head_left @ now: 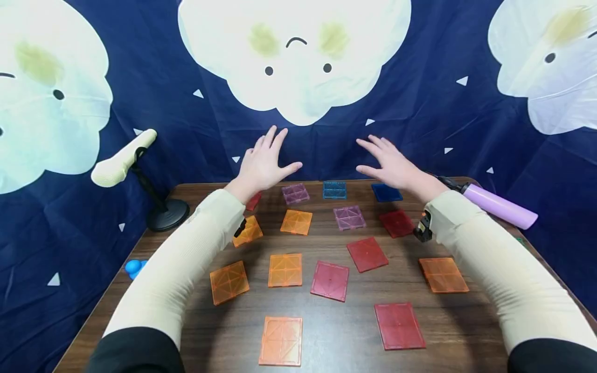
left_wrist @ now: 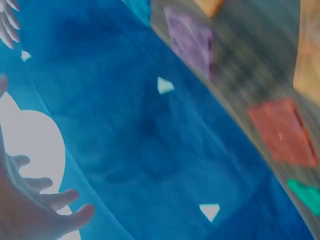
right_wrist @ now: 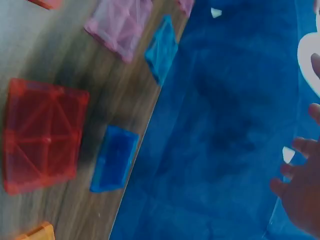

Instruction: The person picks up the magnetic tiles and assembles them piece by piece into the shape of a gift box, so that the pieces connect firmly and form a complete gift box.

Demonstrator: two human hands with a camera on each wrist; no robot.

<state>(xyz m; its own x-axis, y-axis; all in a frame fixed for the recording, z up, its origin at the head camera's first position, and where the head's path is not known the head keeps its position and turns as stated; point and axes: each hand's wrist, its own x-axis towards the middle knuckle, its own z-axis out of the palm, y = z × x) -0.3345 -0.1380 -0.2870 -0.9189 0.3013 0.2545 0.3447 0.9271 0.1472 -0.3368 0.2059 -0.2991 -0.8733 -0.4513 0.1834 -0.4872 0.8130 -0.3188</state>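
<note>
Both hands are raised over the far side of the table, fingers spread and holding nothing. My left hand (head_left: 263, 163) is above a small red tile (head_left: 253, 201) and left of a purple tile (head_left: 295, 194). Over on the right, my right hand (head_left: 389, 163) hovers near a dark blue tile (head_left: 386, 192) and a dark red tile (head_left: 397, 223). Translucent square tiles lie flat and apart across the table: several orange ones (head_left: 285, 270), several red ones (head_left: 367, 254), another purple tile (head_left: 350, 217) and a light blue tile (head_left: 335, 190). The right wrist view shows the dark red tile's (right_wrist: 45, 137) ribbed pattern.
At the back left stands a black stand (head_left: 168, 214) bearing a cream-covered piece (head_left: 123, 158). A lilac cylinder (head_left: 501, 206) juts over the right edge. One blue rounded object (head_left: 134, 268) sits at the left edge. Behind the table (head_left: 336, 331) hangs a navy cloth (head_left: 322, 150) with clouds.
</note>
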